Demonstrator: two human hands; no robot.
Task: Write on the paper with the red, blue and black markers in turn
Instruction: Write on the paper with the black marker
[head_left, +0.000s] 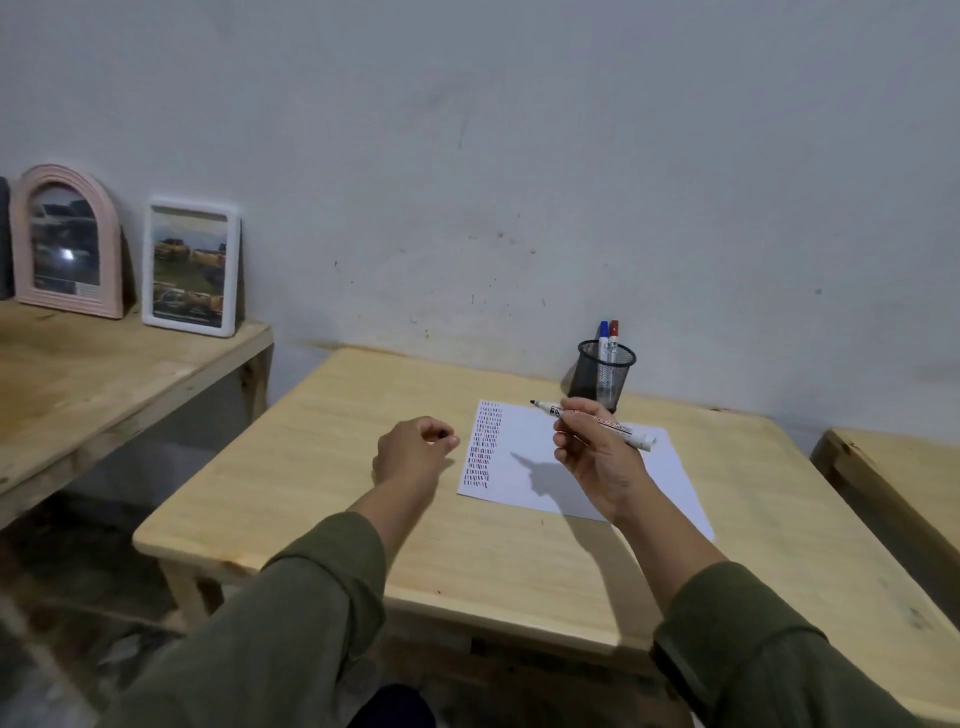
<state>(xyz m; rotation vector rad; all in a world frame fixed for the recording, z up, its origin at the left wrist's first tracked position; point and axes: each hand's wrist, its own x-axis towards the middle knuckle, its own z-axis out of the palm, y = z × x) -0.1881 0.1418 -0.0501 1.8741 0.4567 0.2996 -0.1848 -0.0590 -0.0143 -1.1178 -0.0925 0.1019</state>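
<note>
The light, rigid black marker (592, 422), uncapped, is pinched mid-barrel by the right hand (597, 457) above the thin, easily shifted paper (571, 467); the left hand (410, 452) is loosely curled, its grip holding nothing visible.

Both my arms are covered in long, loose sleeves of plain olive-green fabric, soft and matte, with no print or logo on them. Each sleeve ends in a gathered cuff partway up the forearm, creased in folds above it, leaving my wrists bare. My left hand (415, 449) and right hand (597, 457) wear no gloves, rings or watch. Dark trousers show at the lower edge.
</note>
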